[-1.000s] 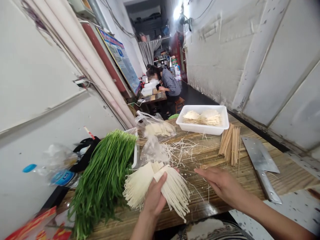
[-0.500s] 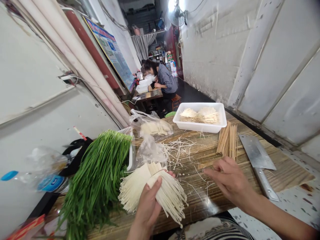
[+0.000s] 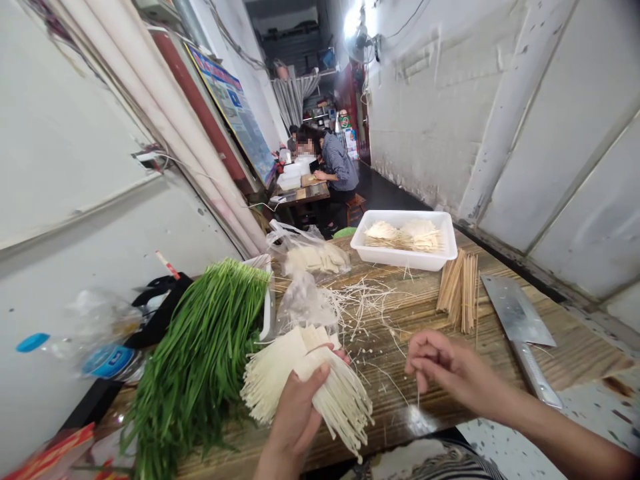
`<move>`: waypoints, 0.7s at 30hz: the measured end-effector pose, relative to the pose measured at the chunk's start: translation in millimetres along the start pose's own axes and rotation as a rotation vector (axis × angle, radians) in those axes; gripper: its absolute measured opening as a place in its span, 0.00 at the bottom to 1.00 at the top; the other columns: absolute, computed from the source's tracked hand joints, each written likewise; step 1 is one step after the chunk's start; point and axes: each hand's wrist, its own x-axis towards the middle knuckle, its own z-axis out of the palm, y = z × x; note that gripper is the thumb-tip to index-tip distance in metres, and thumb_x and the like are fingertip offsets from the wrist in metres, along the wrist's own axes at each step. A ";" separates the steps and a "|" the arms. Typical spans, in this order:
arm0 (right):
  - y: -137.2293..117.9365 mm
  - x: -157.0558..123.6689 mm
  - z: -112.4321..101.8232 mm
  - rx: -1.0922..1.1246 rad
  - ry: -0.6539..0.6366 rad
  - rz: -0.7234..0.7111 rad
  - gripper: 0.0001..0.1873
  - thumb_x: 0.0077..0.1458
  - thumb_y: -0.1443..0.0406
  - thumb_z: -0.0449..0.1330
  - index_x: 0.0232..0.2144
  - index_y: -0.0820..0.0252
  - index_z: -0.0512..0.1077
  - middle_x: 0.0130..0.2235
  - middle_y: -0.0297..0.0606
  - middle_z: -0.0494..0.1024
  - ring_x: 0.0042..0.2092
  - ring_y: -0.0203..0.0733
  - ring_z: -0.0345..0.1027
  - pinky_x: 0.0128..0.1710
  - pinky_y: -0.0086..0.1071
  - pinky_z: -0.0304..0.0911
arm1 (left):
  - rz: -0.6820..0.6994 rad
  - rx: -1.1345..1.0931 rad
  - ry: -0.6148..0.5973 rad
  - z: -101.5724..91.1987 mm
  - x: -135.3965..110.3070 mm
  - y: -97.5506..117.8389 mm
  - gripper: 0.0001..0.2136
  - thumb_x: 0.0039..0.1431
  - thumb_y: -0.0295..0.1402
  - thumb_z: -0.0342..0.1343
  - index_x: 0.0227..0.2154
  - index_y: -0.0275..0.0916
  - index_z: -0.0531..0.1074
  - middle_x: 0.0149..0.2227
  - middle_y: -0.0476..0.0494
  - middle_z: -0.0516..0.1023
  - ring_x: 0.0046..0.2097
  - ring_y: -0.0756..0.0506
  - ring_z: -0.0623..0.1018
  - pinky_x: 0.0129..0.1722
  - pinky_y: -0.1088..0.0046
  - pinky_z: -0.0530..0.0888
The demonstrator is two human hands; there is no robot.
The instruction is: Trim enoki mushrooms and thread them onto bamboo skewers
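Note:
My left hand (image 3: 301,400) is closed around a fanned bunch of enoki mushrooms (image 3: 345,413), its thumb pressing on top. Flat pale sheets (image 3: 310,339) lie at the upper end of the bunch. Over the right part of the table, my right hand (image 3: 440,363) is raised with its fingers curled inward and slightly blurred. Whatever may be between those fingers is too small to make out. Beyond that hand lies a bundle of wooden skewers (image 3: 465,293). Loose enoki strands (image 3: 363,300) are scattered on the wooden table (image 3: 400,427) between the hands.
Green chives (image 3: 200,360) lie over a white tray at left, beside plastic bottles (image 3: 107,360). A clear bag (image 3: 317,257) of pale sheets and a white tub (image 3: 405,259) of skewered pieces stand behind. A cleaver (image 3: 520,313) lies at right. A person (image 3: 337,163) sits farther back.
My right hand has drawn back slightly from the skewer bundle, its fingers now lower. The left hand keeps its hold on the enoki mushrooms. The camera view has shifted a little.

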 end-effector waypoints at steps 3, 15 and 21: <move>-6.1 -2.8 3.8 -0.256 -0.044 -0.223 0.16 0.62 0.71 0.44 0.50 0.58 0.61 0.38 0.38 0.75 0.32 0.33 0.69 0.34 0.30 0.64 | 0.017 0.006 -0.005 -0.7 -3.2 -1.4 0.16 0.42 0.29 0.68 0.37 0.35 0.75 0.35 0.42 0.81 0.39 0.42 0.80 0.43 0.63 0.75; -2.8 -13.4 -2.6 -0.927 0.127 -0.618 0.20 0.63 0.72 0.45 0.55 0.57 0.61 0.26 0.31 0.64 0.24 0.34 0.54 0.24 0.31 0.44 | 0.080 0.040 -0.047 -8.9 -8.6 1.6 0.13 0.37 0.32 0.70 0.27 0.36 0.75 0.27 0.46 0.78 0.33 0.46 0.78 0.37 0.70 0.74; -4.7 -18.0 -4.9 -1.027 0.145 -0.623 0.22 0.62 0.73 0.45 0.56 0.55 0.61 0.25 0.29 0.62 0.23 0.34 0.52 0.24 0.32 0.40 | 0.090 0.045 -0.033 -6.0 -11.8 8.2 0.14 0.34 0.33 0.71 0.25 0.35 0.75 0.28 0.45 0.78 0.33 0.44 0.78 0.36 0.68 0.74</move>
